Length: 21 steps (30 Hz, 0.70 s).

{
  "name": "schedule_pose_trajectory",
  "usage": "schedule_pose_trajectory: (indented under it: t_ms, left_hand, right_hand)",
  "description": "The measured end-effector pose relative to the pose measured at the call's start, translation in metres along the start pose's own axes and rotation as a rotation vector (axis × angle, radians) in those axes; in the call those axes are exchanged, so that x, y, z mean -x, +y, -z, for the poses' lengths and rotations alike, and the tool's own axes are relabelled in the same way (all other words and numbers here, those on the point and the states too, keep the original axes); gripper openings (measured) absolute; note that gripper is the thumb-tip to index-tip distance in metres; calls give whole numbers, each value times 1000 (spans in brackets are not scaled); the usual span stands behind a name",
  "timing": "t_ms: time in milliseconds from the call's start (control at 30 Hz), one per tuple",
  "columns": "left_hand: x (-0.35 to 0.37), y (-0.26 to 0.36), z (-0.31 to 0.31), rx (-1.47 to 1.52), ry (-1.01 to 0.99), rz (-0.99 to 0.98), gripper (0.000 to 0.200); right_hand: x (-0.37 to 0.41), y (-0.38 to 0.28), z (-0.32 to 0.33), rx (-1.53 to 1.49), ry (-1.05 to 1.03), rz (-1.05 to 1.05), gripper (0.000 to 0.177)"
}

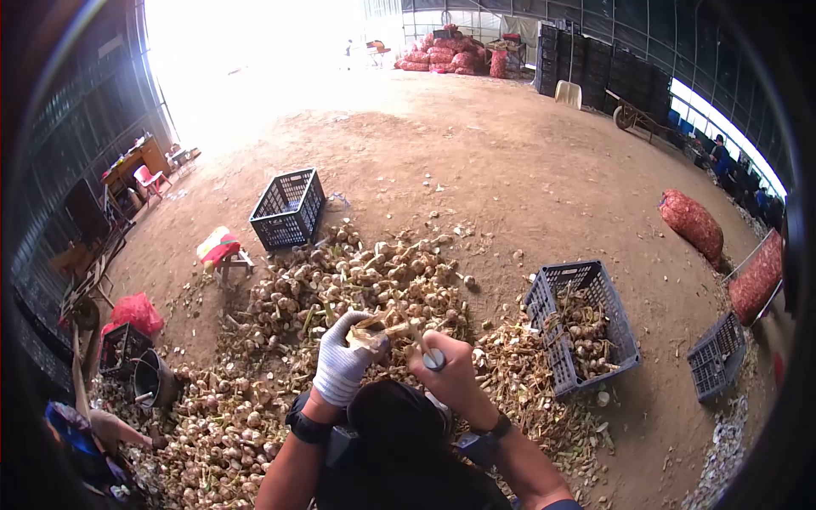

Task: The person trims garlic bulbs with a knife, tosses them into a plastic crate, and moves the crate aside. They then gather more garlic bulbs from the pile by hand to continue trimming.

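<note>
Gloved left grip (342,364) pinching garlic (365,340) above heap (399,268) on my feed; right grip (450,371) clutching grey-ended tool (433,360). I'm judging step as trimming, next move calling for steady hold. Loaded crate (602,379) sitting right of heap.

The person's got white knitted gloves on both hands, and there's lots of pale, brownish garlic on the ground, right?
Not quite: the right hand is bare. The head view shows only the left hand in a white knitted glove. Lots of pale, brownish garlic does lie on the ground.
</note>
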<state>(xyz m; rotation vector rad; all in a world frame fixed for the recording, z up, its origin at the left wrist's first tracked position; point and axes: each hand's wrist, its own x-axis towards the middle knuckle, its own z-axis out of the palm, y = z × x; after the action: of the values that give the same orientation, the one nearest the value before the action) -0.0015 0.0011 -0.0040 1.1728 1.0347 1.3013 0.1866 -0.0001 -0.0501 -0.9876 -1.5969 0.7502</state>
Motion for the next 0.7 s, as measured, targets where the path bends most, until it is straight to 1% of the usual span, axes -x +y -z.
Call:
schedule_pose_trajectory:
  t_ms: [33, 100, 167, 200, 233, 267, 300, 333, 367, 400, 433, 467, 500, 600, 667, 700]
  left_hand:
    - [1, 0, 0, 82, -36, 54, 33]
    - [-3, -8, 4, 53, -20, 34, 32]
    - [-4, -4, 9, 373, -42, 90, 30]
    - [0, 8, 5, 370, -10, 126, 29]
    - [-1, 5, 9, 297, -43, 100, 29]
    - [-1, -2, 17, 320, -37, 59, 29]
    - [0, -4, 24, 342, -25, 21, 29]
    - [-3, -3, 32, 190, 84, 48, 32]
    - [-7, -3, 46, 94, 59, 44, 28]
    - [4, 7, 55, 190, 123, 34, 27]
    - [13, 18, 67, 284, 183, 15, 26]
    - [19, 13, 94, 315, 256, 13, 26]
    - [28, 4, 136, 342, 330, 10, 26]
    - [104, -59, 311, 850, 127, -294, 42]
    - [187, -66, 381, 1085, 574, -364, 39]
    - [228, -81, 411, 1312, 672, -476, 52]
  right_hand:
    - [-1, 3, -2, 12, -8, 50, 22]
    - [2, 36, -8, 8, -28, 64, 19]
    - [14, 91, -21, 38, -95, -164, 16]
    - [24, 121, -27, 26, -94, -245, 16]
    - [39, 153, -30, 13, -100, -336, 16]
    - [51, 163, -29, -94, -38, -508, 18]
    - [61, 174, -22, -194, -9, -543, 16]
    - [69, 186, -16, -152, 11, -610, 13]
    - [65, 142, -7, -153, 108, -633, 21]
    - [70, 147, 2, -16, 106, -523, 19]
    - [77, 162, 11, -38, 125, -581, 22]
    - [86, 177, 21, 25, 175, -614, 22]
    - [90, 180, 32, 35, 211, -654, 24]
    - [113, 204, 52, 91, 273, -729, 23]
    - [128, 221, 56, 119, 288, -782, 22]
    - [134, 231, 55, 130, 291, -804, 22]
